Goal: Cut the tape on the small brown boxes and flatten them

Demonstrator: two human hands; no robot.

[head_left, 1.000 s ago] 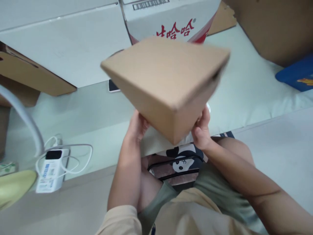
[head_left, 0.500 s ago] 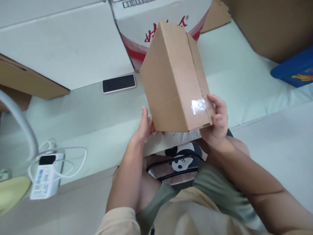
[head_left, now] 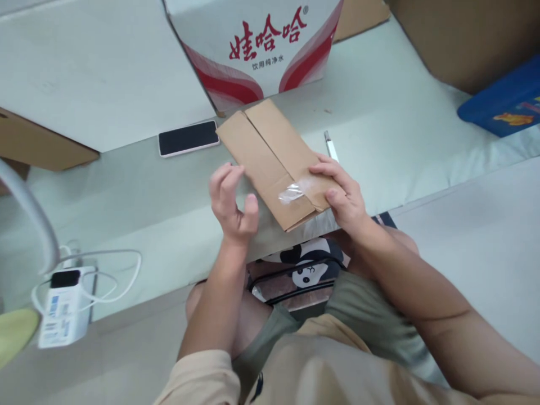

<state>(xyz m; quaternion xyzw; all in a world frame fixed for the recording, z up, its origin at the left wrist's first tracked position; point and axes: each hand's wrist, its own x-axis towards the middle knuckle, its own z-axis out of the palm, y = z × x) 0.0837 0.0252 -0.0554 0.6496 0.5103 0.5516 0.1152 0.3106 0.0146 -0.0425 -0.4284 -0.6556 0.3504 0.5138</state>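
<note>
A brown cardboard box (head_left: 270, 152) lies before me over the pale green surface, its seamed face turned up. A strip of clear tape (head_left: 291, 192) crosses the seam near its closer end. My right hand (head_left: 343, 194) grips the box's right near corner, thumb on top and fingers along the edge. My left hand (head_left: 233, 202) is off the box, just left of it, fingers curled but apart from the thumb, holding nothing. Just beyond my right hand lies a slim silver-and-white tool (head_left: 331, 146), partly hidden by that hand.
A phone (head_left: 189, 138) lies left of the box. Behind stands a white carton (head_left: 270, 42) with red lettering, beside a large white box (head_left: 97, 79). A blue container (head_left: 504, 104) is at right. A power strip (head_left: 65, 309) with white cables sits at left.
The box has been lowered and turned, so its taped seam now faces up. My left hand has let go of it and moved left. The silver-and-white tool has come into view.
</note>
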